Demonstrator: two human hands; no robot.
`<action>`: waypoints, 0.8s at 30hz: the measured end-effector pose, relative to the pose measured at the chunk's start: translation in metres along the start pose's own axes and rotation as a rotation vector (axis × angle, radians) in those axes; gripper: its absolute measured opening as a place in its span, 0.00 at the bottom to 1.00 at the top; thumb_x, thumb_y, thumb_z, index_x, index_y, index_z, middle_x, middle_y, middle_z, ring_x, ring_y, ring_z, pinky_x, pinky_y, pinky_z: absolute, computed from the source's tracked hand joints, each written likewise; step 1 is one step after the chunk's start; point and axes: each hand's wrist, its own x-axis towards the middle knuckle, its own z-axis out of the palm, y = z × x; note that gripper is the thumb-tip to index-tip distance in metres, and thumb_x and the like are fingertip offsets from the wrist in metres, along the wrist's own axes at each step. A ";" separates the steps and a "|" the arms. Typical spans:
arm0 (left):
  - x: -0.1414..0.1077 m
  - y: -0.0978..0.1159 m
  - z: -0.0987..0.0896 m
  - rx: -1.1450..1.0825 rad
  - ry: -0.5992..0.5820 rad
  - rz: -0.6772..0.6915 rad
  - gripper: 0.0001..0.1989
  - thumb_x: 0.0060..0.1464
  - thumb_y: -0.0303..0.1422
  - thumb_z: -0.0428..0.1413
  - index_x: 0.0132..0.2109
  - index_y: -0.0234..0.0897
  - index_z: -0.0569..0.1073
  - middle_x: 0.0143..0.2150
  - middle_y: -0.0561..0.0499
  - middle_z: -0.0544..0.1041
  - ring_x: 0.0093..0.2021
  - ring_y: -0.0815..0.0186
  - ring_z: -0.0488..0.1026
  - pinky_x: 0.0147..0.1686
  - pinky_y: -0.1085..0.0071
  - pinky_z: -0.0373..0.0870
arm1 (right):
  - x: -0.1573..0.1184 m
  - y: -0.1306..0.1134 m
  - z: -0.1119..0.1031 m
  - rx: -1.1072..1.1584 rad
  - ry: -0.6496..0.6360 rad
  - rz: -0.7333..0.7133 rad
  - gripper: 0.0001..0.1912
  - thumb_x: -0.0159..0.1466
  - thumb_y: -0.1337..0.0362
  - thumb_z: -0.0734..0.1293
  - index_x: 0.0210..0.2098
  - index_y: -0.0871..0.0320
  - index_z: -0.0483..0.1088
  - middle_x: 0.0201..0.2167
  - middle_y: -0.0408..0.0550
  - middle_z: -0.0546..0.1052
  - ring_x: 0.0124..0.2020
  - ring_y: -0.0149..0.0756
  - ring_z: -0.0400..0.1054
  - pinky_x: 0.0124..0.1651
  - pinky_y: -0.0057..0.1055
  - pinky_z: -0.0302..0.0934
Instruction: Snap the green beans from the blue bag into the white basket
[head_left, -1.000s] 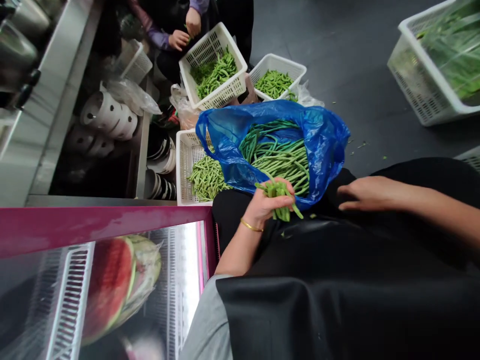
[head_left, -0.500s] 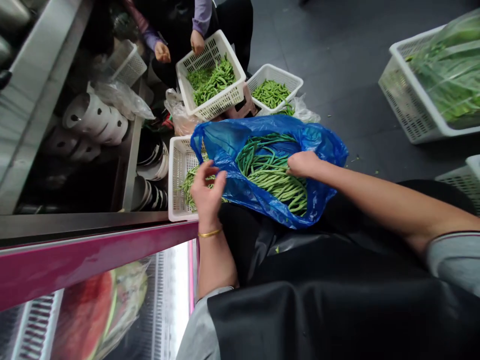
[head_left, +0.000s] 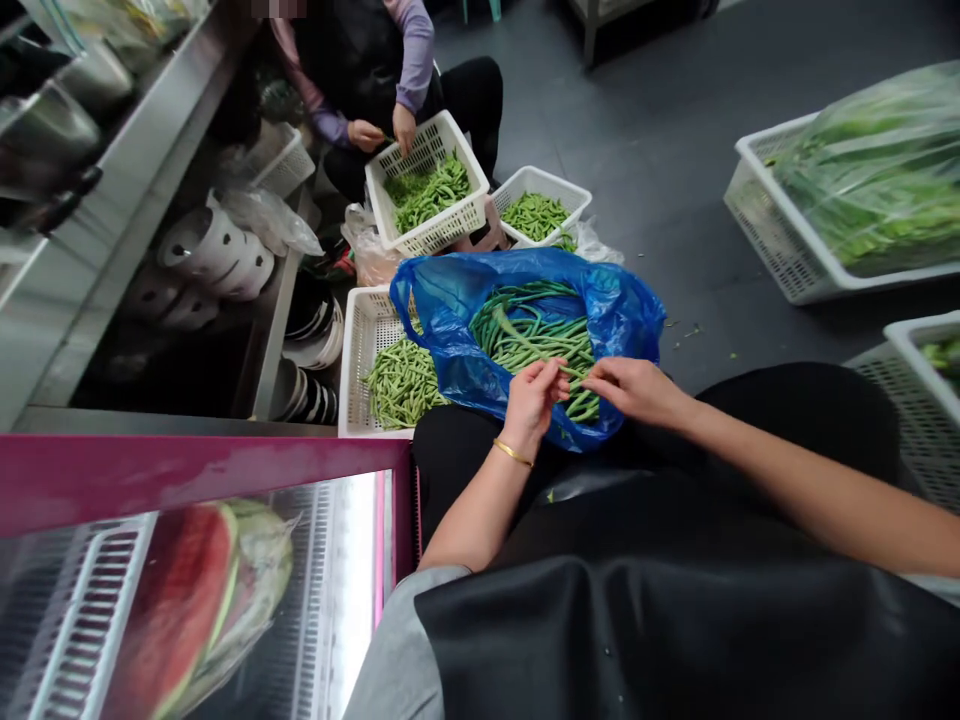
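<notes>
My left hand (head_left: pixel 534 402), with a gold bracelet at its wrist, and my right hand (head_left: pixel 636 388) are close together over the near edge of a blue plastic bag (head_left: pixel 457 350). Both pinch a green long bean (head_left: pixel 574 373) that shows in the small gap between the fingertips. Inside the bag lies a tangle of long green beans (head_left: pixel 525 335). To the left, a white basket (head_left: pixel 347 390) holds short cut bean pieces (head_left: pixel 405 385).
Facing me, a person's hands (head_left: pixel 386 133) work above a tilted white basket (head_left: pixel 442 240) of bean pieces. Behind my bag stands a smaller white basket (head_left: pixel 581 200). Bagged greens (head_left: pixel 885 170) fill a crate on the right. A glass-topped case with cut watermelon (head_left: pixel 187 590) is at lower left.
My left hand has moved right, away from the basket of pieces, and closed. My right hand has come nearer to me, drawing a bean with it. More cut pieces are visible now.
</notes>
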 end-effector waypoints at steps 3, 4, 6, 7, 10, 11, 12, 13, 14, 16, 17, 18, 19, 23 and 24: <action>-0.025 0.002 0.008 0.214 -0.068 0.130 0.16 0.45 0.42 0.63 0.34 0.32 0.76 0.24 0.52 0.73 0.23 0.73 0.67 0.26 0.75 0.65 | -0.020 0.000 0.016 0.231 -0.361 -0.027 0.18 0.65 0.55 0.56 0.26 0.59 0.67 0.25 0.48 0.73 0.26 0.33 0.65 0.30 0.27 0.57; -0.032 0.005 0.010 0.279 -0.119 0.160 0.16 0.46 0.42 0.62 0.34 0.32 0.77 0.25 0.52 0.73 0.24 0.73 0.67 0.27 0.75 0.64 | -0.026 0.000 0.019 0.225 -0.529 -0.069 0.17 0.64 0.56 0.57 0.25 0.59 0.67 0.24 0.47 0.73 0.25 0.32 0.64 0.29 0.27 0.56; -0.043 0.012 0.013 0.340 -0.225 0.159 0.15 0.48 0.42 0.61 0.34 0.32 0.76 0.27 0.51 0.74 0.23 0.74 0.66 0.25 0.75 0.63 | -0.037 0.003 0.015 0.092 -0.754 -0.102 0.14 0.60 0.58 0.61 0.22 0.59 0.69 0.22 0.48 0.73 0.24 0.33 0.64 0.27 0.28 0.54; -0.046 0.017 0.013 0.341 -0.268 0.128 0.15 0.49 0.42 0.61 0.34 0.32 0.76 0.27 0.51 0.74 0.22 0.74 0.65 0.24 0.75 0.62 | -0.041 0.007 0.008 0.010 -0.782 -0.083 0.12 0.58 0.59 0.64 0.22 0.59 0.70 0.22 0.48 0.73 0.24 0.34 0.65 0.27 0.28 0.54; -0.054 0.026 0.013 0.330 -0.387 -0.026 0.17 0.48 0.42 0.60 0.38 0.32 0.77 0.25 0.51 0.73 0.19 0.75 0.62 0.22 0.74 0.59 | -0.043 0.024 -0.026 0.062 -0.681 0.047 0.16 0.54 0.53 0.68 0.34 0.59 0.76 0.25 0.49 0.76 0.24 0.36 0.68 0.26 0.29 0.55; -0.056 0.027 0.013 0.332 -0.427 -0.069 0.18 0.47 0.42 0.61 0.41 0.32 0.77 0.23 0.51 0.73 0.18 0.74 0.62 0.21 0.74 0.58 | -0.040 0.027 -0.039 0.197 -0.619 0.097 0.21 0.54 0.50 0.68 0.40 0.59 0.75 0.27 0.49 0.77 0.23 0.35 0.68 0.25 0.29 0.56; -0.058 0.026 0.014 0.335 -0.458 -0.099 0.20 0.46 0.41 0.62 0.43 0.33 0.77 0.22 0.52 0.72 0.18 0.74 0.62 0.20 0.75 0.56 | -0.036 0.029 -0.051 0.361 -0.537 0.141 0.26 0.55 0.48 0.68 0.46 0.59 0.74 0.27 0.48 0.77 0.22 0.34 0.67 0.24 0.29 0.56; -0.060 0.025 0.014 0.344 -0.479 -0.114 0.21 0.45 0.41 0.62 0.44 0.33 0.77 0.21 0.52 0.72 0.18 0.74 0.61 0.20 0.75 0.55 | -0.031 0.027 -0.060 0.519 -0.426 0.179 0.28 0.56 0.46 0.66 0.49 0.59 0.72 0.27 0.47 0.76 0.20 0.32 0.65 0.22 0.28 0.56; -0.061 0.023 0.015 0.358 -0.488 -0.120 0.20 0.45 0.41 0.62 0.44 0.32 0.78 0.20 0.52 0.71 0.18 0.74 0.61 0.20 0.75 0.53 | -0.027 0.022 -0.065 0.646 -0.291 0.204 0.28 0.57 0.45 0.65 0.49 0.60 0.71 0.25 0.46 0.75 0.18 0.30 0.63 0.21 0.28 0.55; -0.060 0.017 0.015 0.411 -0.460 -0.107 0.18 0.47 0.42 0.61 0.40 0.31 0.78 0.20 0.52 0.70 0.19 0.74 0.60 0.20 0.75 0.52 | -0.022 0.004 -0.066 0.756 0.014 0.198 0.23 0.59 0.46 0.64 0.41 0.60 0.73 0.20 0.44 0.72 0.15 0.27 0.59 0.19 0.27 0.54; -0.058 0.015 0.015 0.445 -0.406 -0.084 0.16 0.48 0.41 0.60 0.37 0.30 0.78 0.20 0.52 0.70 0.19 0.75 0.60 0.21 0.75 0.51 | -0.022 -0.008 -0.061 0.728 0.146 0.155 0.20 0.60 0.48 0.64 0.36 0.59 0.73 0.19 0.43 0.71 0.16 0.27 0.59 0.20 0.27 0.55; -0.055 0.011 0.014 0.474 -0.325 -0.052 0.15 0.48 0.40 0.59 0.34 0.30 0.78 0.19 0.52 0.69 0.19 0.75 0.60 0.21 0.76 0.51 | -0.025 -0.020 -0.055 0.658 0.235 0.077 0.17 0.61 0.50 0.64 0.32 0.58 0.72 0.20 0.44 0.72 0.17 0.28 0.61 0.22 0.27 0.57; -0.050 0.009 0.012 0.489 -0.221 -0.021 0.13 0.48 0.39 0.58 0.31 0.30 0.76 0.19 0.53 0.68 0.19 0.75 0.59 0.21 0.76 0.52 | -0.029 -0.031 -0.047 0.567 0.279 -0.029 0.15 0.62 0.52 0.64 0.30 0.58 0.71 0.21 0.46 0.73 0.20 0.29 0.64 0.25 0.28 0.59; -0.032 -0.002 0.003 0.342 0.105 -0.038 0.08 0.49 0.33 0.52 0.27 0.33 0.69 0.19 0.55 0.66 0.18 0.75 0.60 0.20 0.77 0.56 | -0.041 -0.050 -0.013 0.395 0.050 -0.277 0.14 0.64 0.55 0.61 0.31 0.57 0.71 0.25 0.48 0.76 0.26 0.32 0.69 0.31 0.28 0.62; -0.030 -0.003 0.003 0.279 0.106 -0.069 0.07 0.49 0.34 0.52 0.28 0.34 0.67 0.20 0.56 0.66 0.19 0.74 0.62 0.20 0.77 0.57 | -0.039 -0.046 -0.007 0.433 -0.028 -0.196 0.14 0.65 0.55 0.61 0.32 0.58 0.71 0.24 0.46 0.75 0.24 0.32 0.69 0.29 0.28 0.61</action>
